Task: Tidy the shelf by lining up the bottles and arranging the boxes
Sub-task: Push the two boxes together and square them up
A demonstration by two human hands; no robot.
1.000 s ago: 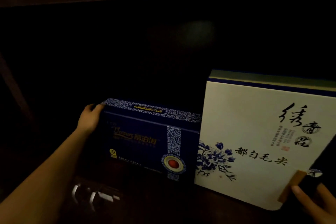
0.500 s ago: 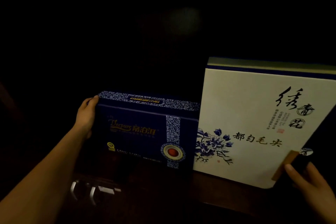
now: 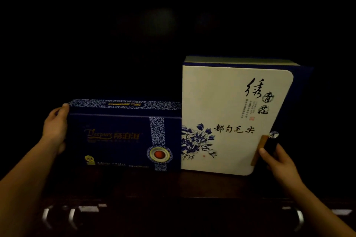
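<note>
On a dark shelf [image 3: 173,184], a dark blue box [image 3: 123,136] stands touching the left side of a taller white box [image 3: 231,102]. The left hand [image 3: 54,129] holds the dark blue box's left end; the right hand [image 3: 277,161] grips the white box's right edge, thumb on its brown strip [image 3: 256,158].

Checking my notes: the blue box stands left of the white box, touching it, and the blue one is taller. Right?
Not quite: in the head view the white box is the taller one. The blue box does stand left of it, touching it.
</note>
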